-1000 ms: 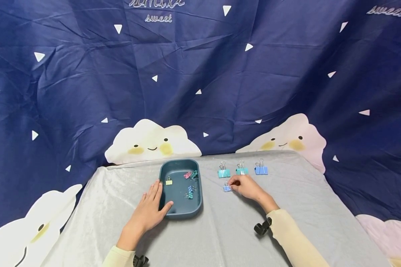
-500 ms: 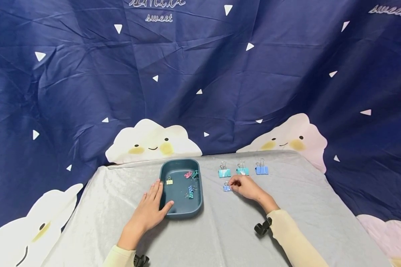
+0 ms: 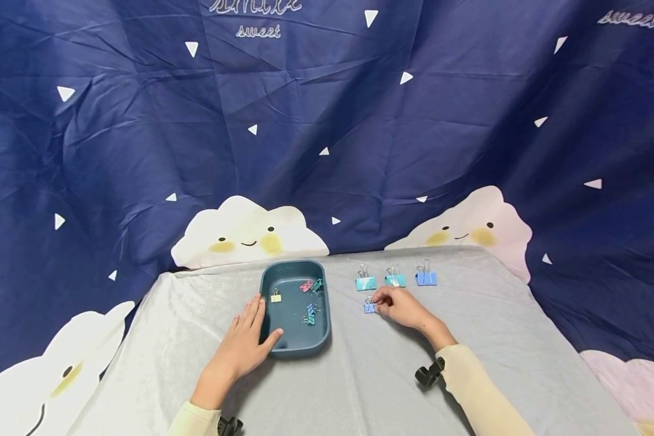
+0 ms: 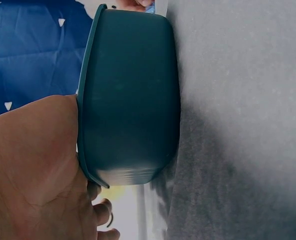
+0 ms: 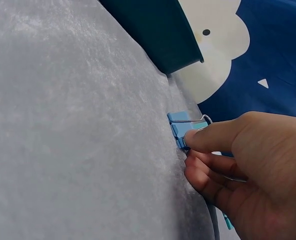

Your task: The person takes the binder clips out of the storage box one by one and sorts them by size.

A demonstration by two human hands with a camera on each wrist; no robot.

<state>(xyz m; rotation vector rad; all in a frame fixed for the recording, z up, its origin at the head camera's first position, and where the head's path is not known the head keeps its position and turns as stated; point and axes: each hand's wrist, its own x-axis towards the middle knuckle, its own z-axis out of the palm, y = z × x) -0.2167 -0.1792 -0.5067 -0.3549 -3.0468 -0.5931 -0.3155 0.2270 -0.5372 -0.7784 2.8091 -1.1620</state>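
Note:
My right hand pinches a small blue binder clip at its right end, low over the cloth. In the right wrist view the thumb lies against the blue clip, whose wire handle points toward the fingers. My left hand rests with straight fingers along the left side of a dark teal tray, thumb over the front rim. Inside the tray lie a yellow clip, a pink clip, a green clip, a blue clip and a teal clip.
Behind the right hand, a row of larger binder clips stands on the grey cloth: a turquoise clip, another turquoise clip and a blue one. A dark blue curtain with clouds hangs behind the table's far edge.

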